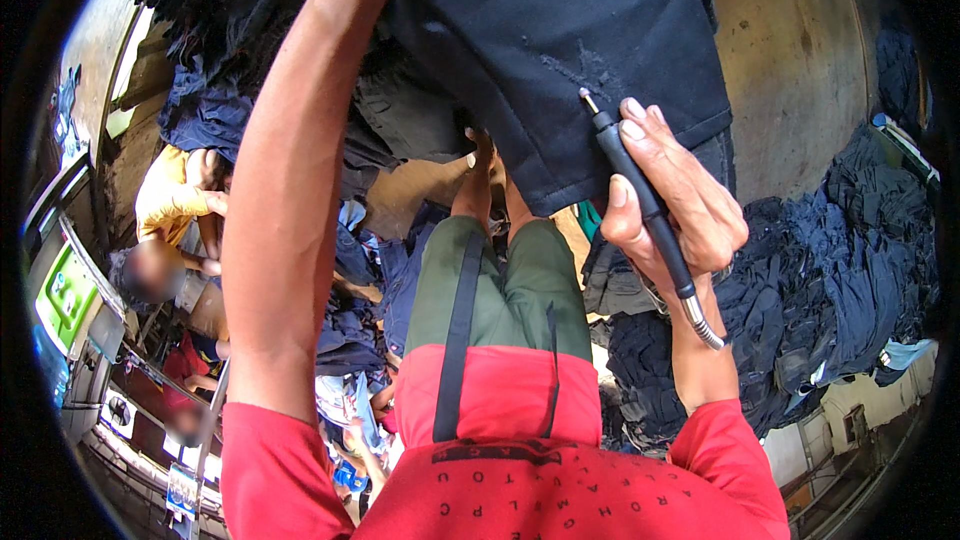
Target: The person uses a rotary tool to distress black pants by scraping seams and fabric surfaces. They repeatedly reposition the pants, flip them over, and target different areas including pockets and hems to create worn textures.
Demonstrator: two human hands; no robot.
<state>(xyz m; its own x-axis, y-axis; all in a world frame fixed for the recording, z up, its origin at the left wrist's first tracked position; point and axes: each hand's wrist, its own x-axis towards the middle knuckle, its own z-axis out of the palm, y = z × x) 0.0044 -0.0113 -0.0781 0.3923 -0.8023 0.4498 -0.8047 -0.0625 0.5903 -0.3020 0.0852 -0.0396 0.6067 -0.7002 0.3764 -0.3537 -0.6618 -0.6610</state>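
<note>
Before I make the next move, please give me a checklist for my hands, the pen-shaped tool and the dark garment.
1. Right hand holds the pen-shaped tool: ok.
2. Right fingers behind the metal tip, off it: ok.
3. Tip pointed at the worn patch on the dark garment: ok.
4. Tip touching the patch: cannot tell.
5. Left hand's hold: cannot tell; it lies past the upper edge.

Matt, rough-patched cloth garment (600, 25)
</note>
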